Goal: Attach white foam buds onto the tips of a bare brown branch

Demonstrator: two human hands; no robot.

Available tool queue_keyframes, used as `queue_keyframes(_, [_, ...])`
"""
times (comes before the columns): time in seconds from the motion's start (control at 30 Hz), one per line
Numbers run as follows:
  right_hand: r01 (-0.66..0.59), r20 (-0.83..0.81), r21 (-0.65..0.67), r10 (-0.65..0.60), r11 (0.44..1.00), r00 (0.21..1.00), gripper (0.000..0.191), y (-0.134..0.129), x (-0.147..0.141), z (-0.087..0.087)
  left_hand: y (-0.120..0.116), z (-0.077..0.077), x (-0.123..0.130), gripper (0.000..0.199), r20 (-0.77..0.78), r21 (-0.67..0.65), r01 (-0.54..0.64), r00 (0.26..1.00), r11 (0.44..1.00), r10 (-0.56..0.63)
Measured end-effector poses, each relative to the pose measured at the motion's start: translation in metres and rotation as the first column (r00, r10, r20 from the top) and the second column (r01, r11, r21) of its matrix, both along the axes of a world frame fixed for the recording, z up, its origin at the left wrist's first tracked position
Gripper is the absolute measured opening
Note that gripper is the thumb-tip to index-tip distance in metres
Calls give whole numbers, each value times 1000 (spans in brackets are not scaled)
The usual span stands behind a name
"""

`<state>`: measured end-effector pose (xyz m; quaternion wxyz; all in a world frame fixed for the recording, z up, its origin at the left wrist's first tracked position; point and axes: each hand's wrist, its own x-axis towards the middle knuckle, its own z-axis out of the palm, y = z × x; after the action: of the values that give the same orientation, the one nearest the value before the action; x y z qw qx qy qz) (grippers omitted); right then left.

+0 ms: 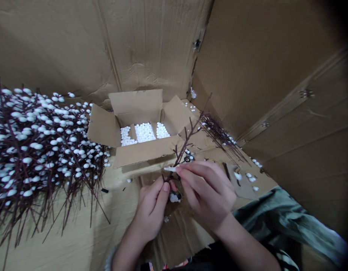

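Observation:
A dark brown branched twig stands tilted up and to the right, its lower part pinched between the thumb and fingers of my left hand. My right hand is closed on a small white pointed piece, which lies across the twig just above my left thumb. Whether the piece touches the twig cannot be made out. Beneath the hands is a small dark holder with white stuff, partly hidden by them. Beyond the hands sits an open cardboard box with many white balls inside.
A big heap of twigs with white balls fills the left side. Bare brown twigs lie at the right near the cardboard wall. Loose white bits are scattered at the right. Green-grey fabric hangs at the lower right.

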<state>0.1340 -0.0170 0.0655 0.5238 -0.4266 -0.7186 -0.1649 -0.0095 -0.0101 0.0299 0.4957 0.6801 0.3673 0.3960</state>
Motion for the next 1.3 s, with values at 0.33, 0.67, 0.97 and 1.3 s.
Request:
queue_keyframes(0.33, [-23, 32, 10, 23, 1000, 999, 21, 1, 4, 0, -1, 0, 0, 32, 1, 34, -13, 1000, 999, 13])
queue_keyframes(0.67, [19, 53, 33, -21, 999, 998, 21, 0, 6, 1, -1, 1, 0, 32, -1, 45, -12, 1000, 999, 12])
queue_keyframes(0.97, [25, 23, 49, -26, 998, 999, 28, -3, 13, 0, 0, 0, 0, 32, 0, 49, -33, 999, 998, 33])
queue_keyframes(1.3, [25, 40, 46, -26, 999, 999, 24, 0, 7, 1, -1, 0, 0, 31, 5, 65, -20, 1000, 998, 19])
